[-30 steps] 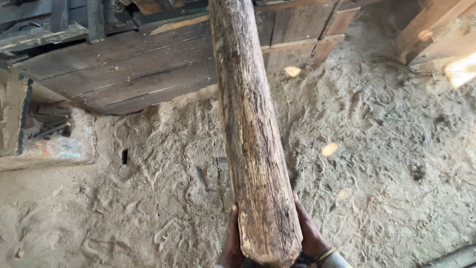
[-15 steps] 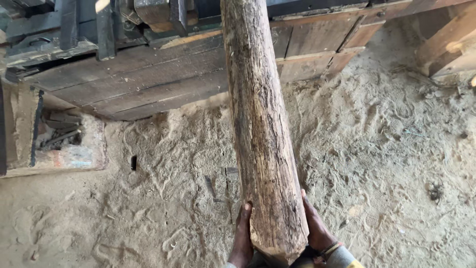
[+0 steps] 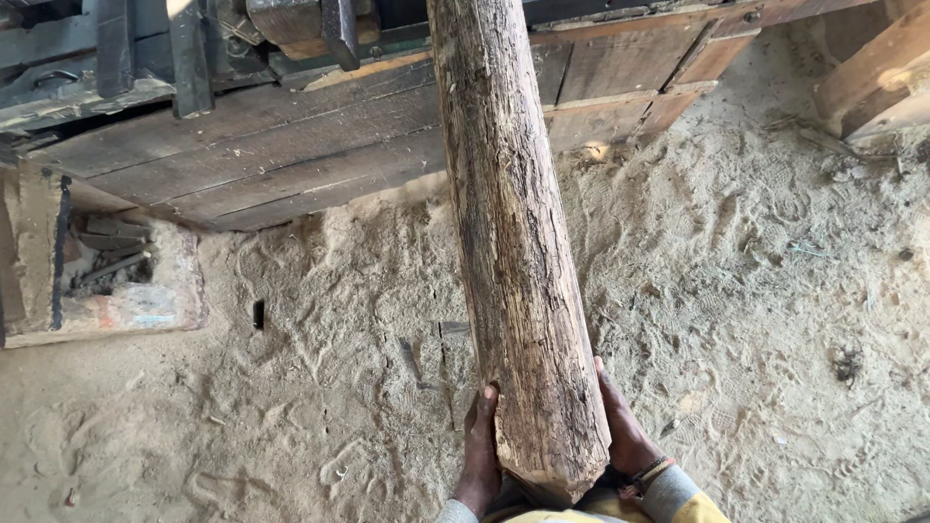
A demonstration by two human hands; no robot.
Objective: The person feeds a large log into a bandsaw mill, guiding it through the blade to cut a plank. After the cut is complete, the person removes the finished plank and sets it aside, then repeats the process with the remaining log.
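Note:
A long, rough, weathered log (image 3: 509,223) runs from the bottom centre up past the top edge of the head view. Its near end is cradled between both hands. My left hand (image 3: 480,450) presses against the log's left side near the end. My right hand (image 3: 625,431), with a band at the wrist, grips the right side. The far part of the log reaches over a dark wooden plank platform (image 3: 291,155). Its far end is out of frame.
Sawdust-covered ground (image 3: 756,310) spreads below and to the right. Dark metal machine parts (image 3: 189,48) stand on the platform at the top left. A worn block with a recess (image 3: 107,271) sits at the left. Timber pieces (image 3: 872,77) lie at the top right.
The log has slid forward over the platform, and my hands have followed it. The view has shifted so the platform and machine parts sit lower in the frame.

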